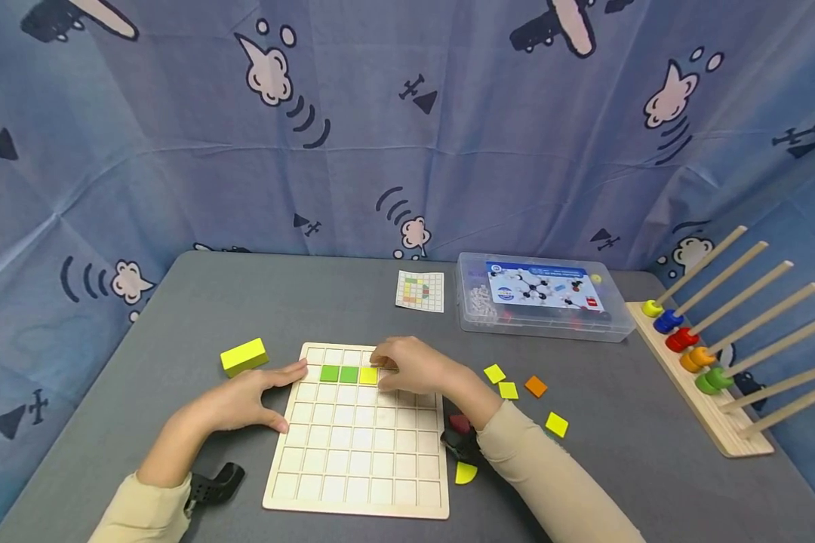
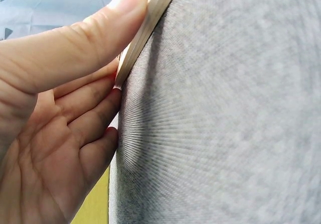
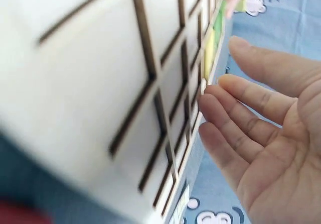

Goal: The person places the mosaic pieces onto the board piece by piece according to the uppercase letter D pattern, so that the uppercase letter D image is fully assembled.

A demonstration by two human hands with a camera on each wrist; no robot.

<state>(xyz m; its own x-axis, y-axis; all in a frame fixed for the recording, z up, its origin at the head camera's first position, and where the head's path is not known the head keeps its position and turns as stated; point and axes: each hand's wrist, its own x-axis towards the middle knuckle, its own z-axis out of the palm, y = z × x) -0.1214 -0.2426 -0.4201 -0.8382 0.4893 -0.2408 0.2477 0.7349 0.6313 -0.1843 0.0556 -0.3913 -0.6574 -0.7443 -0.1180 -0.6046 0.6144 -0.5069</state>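
A pale wooden grid board lies on the grey table. Two green square tiles and a yellow square tile sit side by side in its second row from the back. My left hand is at the board's left side, thumb and fingertips against the edge, as the left wrist view also shows. Over the same row is my right hand, its fingertips just right of the yellow tile. In the right wrist view, the right hand's fingers are loosely bent at the board's surface, with nothing between them and the thumb.
Right of the board lie loose yellow tiles, an orange tile and a yellow quarter-round piece. A yellow block is at left. Behind are a colour-grid card and a plastic box. A wooden peg rack with coloured beads stands far right.
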